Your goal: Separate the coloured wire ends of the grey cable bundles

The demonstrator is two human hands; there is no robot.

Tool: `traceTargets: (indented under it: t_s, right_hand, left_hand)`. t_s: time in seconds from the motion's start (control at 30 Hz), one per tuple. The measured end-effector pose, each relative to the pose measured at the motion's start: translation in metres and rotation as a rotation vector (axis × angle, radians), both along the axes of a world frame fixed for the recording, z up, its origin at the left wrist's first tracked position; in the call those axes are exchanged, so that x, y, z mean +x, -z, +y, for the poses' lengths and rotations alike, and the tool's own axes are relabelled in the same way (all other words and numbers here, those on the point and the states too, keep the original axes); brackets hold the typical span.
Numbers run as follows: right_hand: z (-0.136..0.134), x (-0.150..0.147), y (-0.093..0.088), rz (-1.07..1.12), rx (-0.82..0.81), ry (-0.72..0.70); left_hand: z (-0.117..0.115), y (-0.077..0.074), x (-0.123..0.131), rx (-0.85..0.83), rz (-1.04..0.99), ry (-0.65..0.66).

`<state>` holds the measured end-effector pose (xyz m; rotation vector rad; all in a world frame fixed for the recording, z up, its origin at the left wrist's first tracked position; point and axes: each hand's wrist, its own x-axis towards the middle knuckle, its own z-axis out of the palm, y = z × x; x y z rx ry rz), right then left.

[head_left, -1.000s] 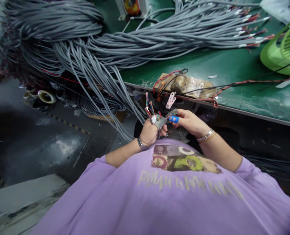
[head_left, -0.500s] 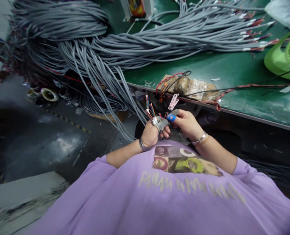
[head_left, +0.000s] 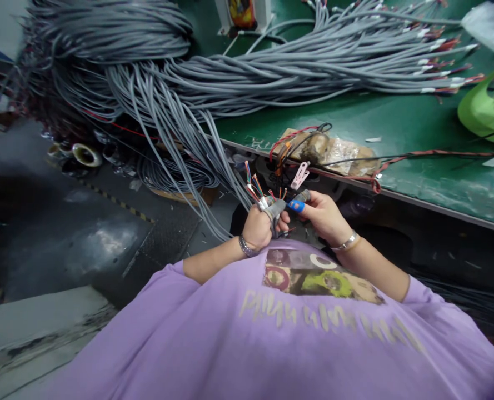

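Observation:
My left hand (head_left: 258, 226) is closed around the ends of several grey cables, its thumb wrapped in grey tape. Thin coloured wires (head_left: 255, 186) with bare copper tips fan out above that fist, beside white sleeves (head_left: 264, 203). More short wire tips stick up by the left thumb. Just to the right, my right hand (head_left: 325, 215) has its thumb and index finger pinched together. A blue cover is on that thumb and grey tape wraps the index finger. Anything between those fingertips is too small to make out. A pink clip (head_left: 300, 175) hangs above my right fingers.
Grey cables (head_left: 272, 78) lie in a thick bundle across the green table (head_left: 422, 125), some draping over its edge. A taped block with wires (head_left: 334, 150) sits at the edge. A green basket (head_left: 486, 108) stands at right. Cable coils (head_left: 180, 172) are below.
The right fingertips have drawn slightly away from the left thumb, and more short wire tips show between the hands. The whole view has shifted a little. My left hand keeps its hold.

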<state>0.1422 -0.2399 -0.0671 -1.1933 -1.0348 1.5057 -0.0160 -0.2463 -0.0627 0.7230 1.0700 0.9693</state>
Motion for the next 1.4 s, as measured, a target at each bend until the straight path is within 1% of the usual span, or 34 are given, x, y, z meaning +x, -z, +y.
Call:
traceTargets:
  t_s: [0.23,0.33,0.57,0.8,1.0,1.13,1.2,1.3,1.4]
  right_hand:
    - [0.007,-0.003,-0.001,0.094,-0.074,-0.051]
    - [0.007,-0.006,0.001,0.118,-0.089,-0.029]
    - [-0.001,-0.011,0.002,0.066,-0.038,0.056]
    - [-0.002,-0.015,-0.001,0.145,-0.045,-0.016]
    - [-0.004,-0.02,0.003,0.174,-0.037,0.043]
    - [-0.006,-0.023,0.003,0.26,-0.06,-0.031]
    - [-0.006,-0.022,0.003,0.223,-0.055,-0.022]
    - [-0.006,-0.017,0.002,0.096,-0.03,0.038]
    - [-0.006,-0.014,0.001,0.044,-0.026,0.027]
  left_hand:
    - [-0.002,0.0,0.0,0.01,0.063,0.085]
    - [-0.002,0.0,0.0,0.012,0.084,0.095]
    - [-0.003,0.004,0.002,0.021,0.081,0.05]
    - [-0.004,0.005,0.0,0.027,0.052,0.049]
    - [-0.005,0.002,0.002,0.022,0.038,-0.002]
    - [-0.003,-0.001,0.003,-0.012,0.035,-0.052]
    - [-0.003,-0.002,0.003,-0.024,0.035,-0.079]
    - [-0.003,-0.001,0.002,-0.017,0.031,-0.111]
    - [-0.004,0.002,0.001,-0.007,0.018,-0.123]
